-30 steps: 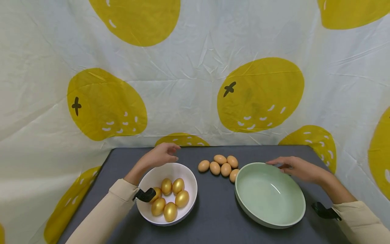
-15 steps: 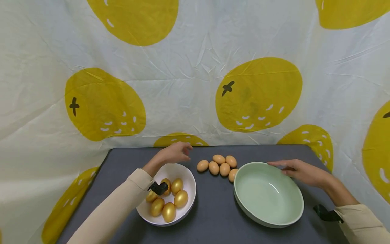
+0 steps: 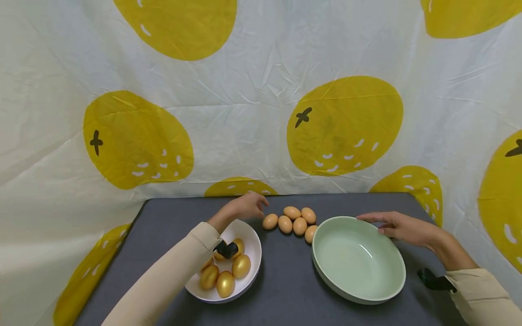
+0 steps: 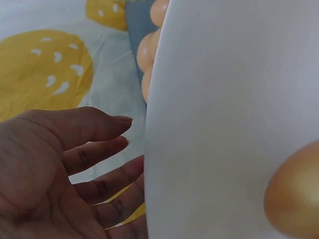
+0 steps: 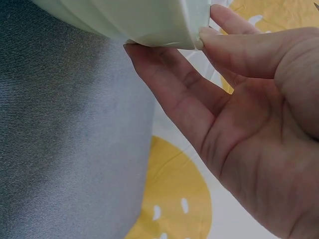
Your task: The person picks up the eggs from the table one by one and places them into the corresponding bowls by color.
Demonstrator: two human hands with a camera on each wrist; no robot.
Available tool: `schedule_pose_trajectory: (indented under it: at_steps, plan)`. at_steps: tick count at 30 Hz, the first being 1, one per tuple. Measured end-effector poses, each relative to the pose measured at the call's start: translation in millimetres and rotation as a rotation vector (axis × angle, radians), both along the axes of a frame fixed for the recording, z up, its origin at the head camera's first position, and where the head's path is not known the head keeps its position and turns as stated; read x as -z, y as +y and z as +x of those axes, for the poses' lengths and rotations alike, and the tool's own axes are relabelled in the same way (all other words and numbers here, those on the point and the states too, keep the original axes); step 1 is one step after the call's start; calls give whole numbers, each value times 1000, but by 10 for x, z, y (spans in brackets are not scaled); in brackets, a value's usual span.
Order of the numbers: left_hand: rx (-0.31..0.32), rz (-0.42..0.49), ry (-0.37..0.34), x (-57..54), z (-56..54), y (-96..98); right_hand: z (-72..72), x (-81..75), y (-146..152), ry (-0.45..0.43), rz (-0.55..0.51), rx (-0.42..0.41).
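My left hand (image 3: 246, 206) is in the air past the far rim of the white bowl (image 3: 252, 251). Its fingers are loosely bent with nothing between them, close to the leftmost brown egg (image 3: 270, 222). Several golden eggs (image 3: 225, 284) lie in that bowl, some hidden under my forearm. At the right stands a pale green bowl (image 3: 359, 262) with nothing in it. My right hand (image 3: 401, 226) touches its far right rim and outer wall, fingers nearly straight. In the right wrist view, thumb and fingertips meet the green bowl's side (image 5: 124, 20).
A dark grey cloth-covered table (image 3: 285, 280) carries everything. Several more brown eggs (image 3: 299, 226) cluster between the bowls, the nearest beside the green rim. Behind the table hangs a white curtain (image 3: 240, 136) printed with big yellow fruit.
My left hand has moved right, from above the white bowl's far rim toward the brown eggs. My right hand stays at the green bowl. The view has shifted slightly.
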State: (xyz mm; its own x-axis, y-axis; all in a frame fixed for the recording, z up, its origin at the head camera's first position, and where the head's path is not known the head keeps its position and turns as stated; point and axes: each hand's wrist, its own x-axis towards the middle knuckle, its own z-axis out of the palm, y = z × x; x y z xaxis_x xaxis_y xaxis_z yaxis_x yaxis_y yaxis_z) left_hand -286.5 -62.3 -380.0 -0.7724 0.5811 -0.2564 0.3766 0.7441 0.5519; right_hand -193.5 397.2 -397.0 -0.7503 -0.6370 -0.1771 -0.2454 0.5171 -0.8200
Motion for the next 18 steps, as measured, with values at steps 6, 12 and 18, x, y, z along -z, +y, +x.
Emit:
schedule_pose_trajectory:
  at_steps: [6,12,18]
  plan:
    - [-27,-50,-46,94,-36,103,8,5,17,-11,-30,-13]
    - [-34,-116,-60,145,-56,212,13,-9,16,-15,-23,3]
    - [2,-204,-45,118,-40,314,10,-15,4,-28,-20,13]
